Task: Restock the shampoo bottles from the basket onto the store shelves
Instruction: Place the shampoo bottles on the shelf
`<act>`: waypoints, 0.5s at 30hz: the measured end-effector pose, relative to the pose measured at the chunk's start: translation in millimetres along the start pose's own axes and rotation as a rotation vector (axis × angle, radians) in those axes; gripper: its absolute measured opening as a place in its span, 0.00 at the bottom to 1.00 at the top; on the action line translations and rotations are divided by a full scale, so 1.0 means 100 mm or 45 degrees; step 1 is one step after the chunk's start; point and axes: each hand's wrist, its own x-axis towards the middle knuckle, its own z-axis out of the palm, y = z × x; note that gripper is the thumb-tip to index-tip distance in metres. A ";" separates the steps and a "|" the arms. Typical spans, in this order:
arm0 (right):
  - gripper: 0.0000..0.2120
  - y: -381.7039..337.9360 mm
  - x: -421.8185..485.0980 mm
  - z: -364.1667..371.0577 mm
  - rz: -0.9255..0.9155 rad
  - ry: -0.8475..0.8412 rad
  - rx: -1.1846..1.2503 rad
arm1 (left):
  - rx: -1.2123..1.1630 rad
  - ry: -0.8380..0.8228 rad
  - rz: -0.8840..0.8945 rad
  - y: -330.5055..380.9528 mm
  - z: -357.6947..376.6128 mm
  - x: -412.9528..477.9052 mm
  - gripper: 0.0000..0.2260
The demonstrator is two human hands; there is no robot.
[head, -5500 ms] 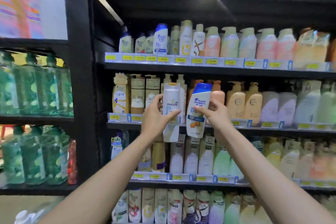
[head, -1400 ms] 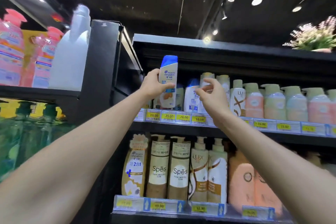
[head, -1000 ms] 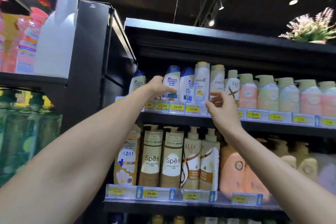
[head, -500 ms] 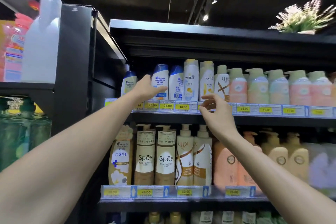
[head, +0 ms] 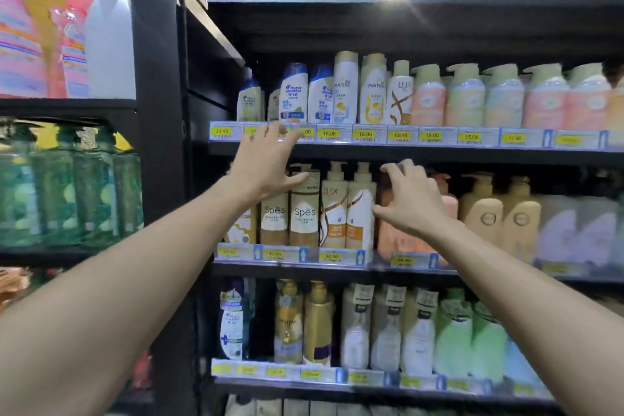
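On the top shelf (head: 439, 154) stand white Head & Shoulders bottles with blue caps (head: 293, 94) and, to their right, two tall white Pantene bottles (head: 345, 88). My left hand (head: 266, 162) is raised in front of the top shelf's price strip below the blue-capped bottles, fingers spread and holding nothing. Lower and to the right, my right hand (head: 408, 199) hovers before the second shelf's pump bottles, fingers loosely bent and empty. The basket is out of view.
The second shelf holds Spes bottles (head: 304, 209), Lux pump bottles (head: 347, 209) and peach ones. The third shelf carries gold and white bottles (head: 317, 324). A black upright (head: 158, 111) separates a left rack of green bottles (head: 67, 186).
Both hands held bottles at first; the Pantene and Head & Shoulders now stand on the top shelf. Since half a second ago both empty hands have drawn down and away from that shelf.
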 end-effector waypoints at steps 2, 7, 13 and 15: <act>0.37 0.07 -0.19 0.01 -0.017 -0.068 0.008 | 0.013 -0.079 0.001 0.22 -0.01 -0.26 0.34; 0.38 0.26 -0.83 0.20 -0.042 -0.168 0.088 | -0.079 -0.323 0.003 0.84 0.15 -1.04 0.33; 0.40 0.47 -1.92 0.90 0.010 -0.403 0.083 | -0.153 -0.624 0.056 1.48 0.67 -2.16 0.34; 0.40 0.52 -2.39 1.17 0.036 -0.492 0.092 | -0.209 -0.747 0.063 1.65 0.87 -2.62 0.34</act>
